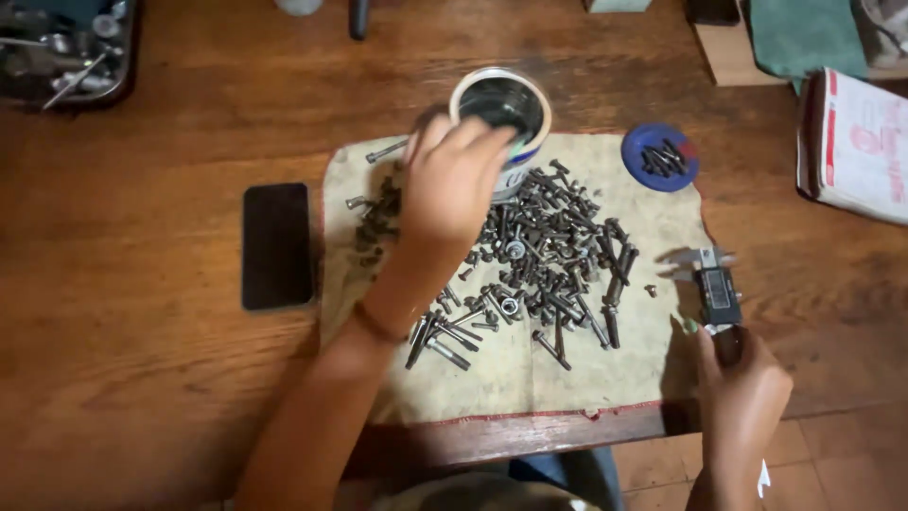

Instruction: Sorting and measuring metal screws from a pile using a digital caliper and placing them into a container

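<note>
In the head view, the left hand [452,180] reaches over the round tin [502,118] at twelve o'clock on the cloth [530,378]; whether its fingers hold anything cannot be told. The right hand [742,393] grips a digital caliper [716,293] at four o'clock. Most bolts [544,260] lie heaped mid-cloth; a few sit in the blue lid [659,157].

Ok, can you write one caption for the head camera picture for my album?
Left hand reaches the round white tin above dark metal bolts on beige cloth; right hand holds a grey digital caliper.

A home workbench or small workshop: a wooden table [142,360] bears a cloth [530,378] strewn with bolts and nuts [549,255], a digital caliper [716,291], and a tray of metal tools [66,47].
</note>
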